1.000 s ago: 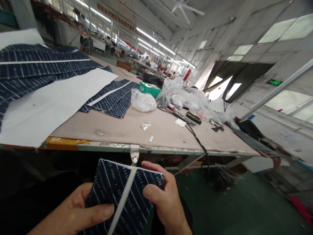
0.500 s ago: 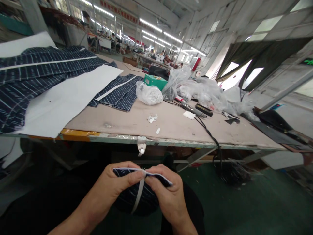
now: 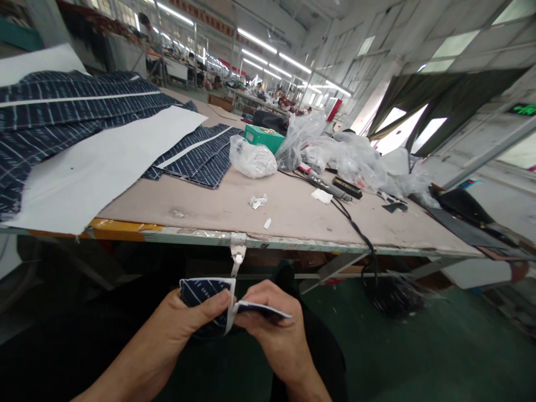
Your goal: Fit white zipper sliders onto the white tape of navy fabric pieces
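A navy fabric piece (image 3: pixel 205 290) with pale stripes and lettering is held above my lap, in front of the table edge. Its underside is white, and a narrow white strip (image 3: pixel 230 315) runs down its middle. My left hand (image 3: pixel 184 315) is closed on the left part, thumb lying on the front by the strip. On the other side my right hand (image 3: pixel 276 321) pinches the right part, which is folded back so its white edge shows. Just above the cloth, a small metal bracket (image 3: pixel 238 248) with a white knob hangs from the table edge.
The table (image 3: pixel 209 209) bears stacked navy striped pieces (image 3: pixel 84 114), a white sheet (image 3: pixel 100 156), a green box (image 3: pixel 263 138), plastic bags (image 3: pixel 343 153) and a grey corded tool (image 3: pixel 329 185). Its black cable (image 3: pixel 355 223) hangs over the front edge. People work farther back.
The fabric piece has come up toward the metal bracket and turned, with its right half folded back from the left half. Both hands keep hold of it; the right fingers are now more curled.
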Motion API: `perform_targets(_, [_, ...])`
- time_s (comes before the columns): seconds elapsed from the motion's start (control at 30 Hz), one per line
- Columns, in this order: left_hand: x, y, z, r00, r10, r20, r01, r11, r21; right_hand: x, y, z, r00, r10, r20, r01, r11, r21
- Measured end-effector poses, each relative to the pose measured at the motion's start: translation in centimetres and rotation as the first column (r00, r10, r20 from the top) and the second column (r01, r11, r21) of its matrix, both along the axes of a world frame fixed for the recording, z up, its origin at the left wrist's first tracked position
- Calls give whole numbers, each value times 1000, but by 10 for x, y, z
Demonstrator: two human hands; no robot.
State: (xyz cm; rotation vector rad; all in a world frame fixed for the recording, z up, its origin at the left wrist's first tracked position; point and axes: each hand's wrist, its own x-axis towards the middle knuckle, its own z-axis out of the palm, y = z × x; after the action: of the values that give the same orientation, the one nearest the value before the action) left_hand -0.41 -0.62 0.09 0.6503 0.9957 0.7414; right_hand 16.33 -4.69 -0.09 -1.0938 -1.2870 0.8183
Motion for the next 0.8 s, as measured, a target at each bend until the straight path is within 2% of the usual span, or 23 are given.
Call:
perform_targets(0.07, [-1,2,1,999,36,16,-35,998,-52,-1,0,-1,995,66,-76,-64,997,31])
perform_targets(0.13, [-1,6,3,998,41,57,-36,996,-78,-3,-1,-1,964,89,-251,-105,993,-50])
perform_targets(0.23, [-2,12,7,996,41,84,-35,997,-71,-9,1,-1,850,-9,-527,-155,951,-266])
perform_targets(0.3, [-3,15,10,995,62,71,-60,997,-39,-12,6,-1,797,-90,-597,-154,926,-345])
perform_targets(0.47, [-3,21,17,998,10,68,-10,1000,6,-16,23,1,801,-146,-580,-156,885,-438])
perform_targets(0.53, [-1,24,18,997,24,69,-25,1000,13,-17,28,2,809,-150,-568,-165,869,-466])
perform_targets(0.8, [1,31,19,998,-51,31,50,998,28,-16,37,8,815,-161,-556,-180,842,-508])
